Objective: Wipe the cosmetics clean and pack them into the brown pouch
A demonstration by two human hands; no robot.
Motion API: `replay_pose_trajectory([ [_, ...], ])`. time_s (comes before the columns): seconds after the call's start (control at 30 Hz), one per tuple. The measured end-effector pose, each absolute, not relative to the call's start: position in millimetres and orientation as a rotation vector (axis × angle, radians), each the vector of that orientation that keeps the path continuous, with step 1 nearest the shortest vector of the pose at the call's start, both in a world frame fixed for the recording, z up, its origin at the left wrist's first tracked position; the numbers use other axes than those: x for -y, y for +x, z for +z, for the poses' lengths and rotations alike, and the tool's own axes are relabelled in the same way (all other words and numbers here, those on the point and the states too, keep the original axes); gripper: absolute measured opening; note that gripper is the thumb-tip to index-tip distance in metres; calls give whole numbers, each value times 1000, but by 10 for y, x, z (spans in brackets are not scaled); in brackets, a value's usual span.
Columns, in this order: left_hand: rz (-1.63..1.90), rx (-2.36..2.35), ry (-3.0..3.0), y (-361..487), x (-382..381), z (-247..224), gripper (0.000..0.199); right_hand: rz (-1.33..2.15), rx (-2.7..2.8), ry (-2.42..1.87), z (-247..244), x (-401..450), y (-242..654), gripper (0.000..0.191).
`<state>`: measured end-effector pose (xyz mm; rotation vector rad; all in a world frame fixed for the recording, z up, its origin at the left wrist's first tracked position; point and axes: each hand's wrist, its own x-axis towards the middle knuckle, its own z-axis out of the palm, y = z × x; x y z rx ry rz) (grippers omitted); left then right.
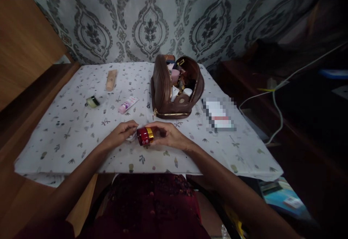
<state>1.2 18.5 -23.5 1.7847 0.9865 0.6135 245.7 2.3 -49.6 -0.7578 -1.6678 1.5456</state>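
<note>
A small red cosmetic jar (141, 136) with a gold lid lies on its side between my hands, low over the table's front half. My right hand (172, 135) grips it by the gold-lid end, thumb and fingers on either side. My left hand (121, 134) is closed on a whitish wipe or tissue (132, 137), which meets the jar's red base. Beyond them stands an open brown makeup bag (163, 99), unzipped, with several tubes, jars and other items inside. A pink and white tube (128, 104) lies nearest my left hand.
A beige tube (111, 80) and a small green jar with a dark lid (93, 101) rest on the left of the patterned tablecloth (89, 141). Right of the bag lies a blurred-out flat object (220, 115). A white cable (281, 117) hangs beyond the table's right edge.
</note>
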Motion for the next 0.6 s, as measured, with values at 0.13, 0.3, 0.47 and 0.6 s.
replay_pose_trajectory([
  [0.13, 622, -1086, 1229, 53, -78, -218, 47, 1465, 1630, -777, -479, -14, 2430, 59],
  [0.3, 656, -1103, 906, 175, 48, -192, 53, 1289, 1585, -757, -496, -17, 2421, 57],
  [0.47, 665, -1113, 794, 253, 142, -180, 43, 1041, 1659, -756, -457, -20, 2456, 52],
  [0.6, 666, -1133, 730, 240, 218, -63, 44, 775, 1767, -729, -311, -4, 2531, 49],
])
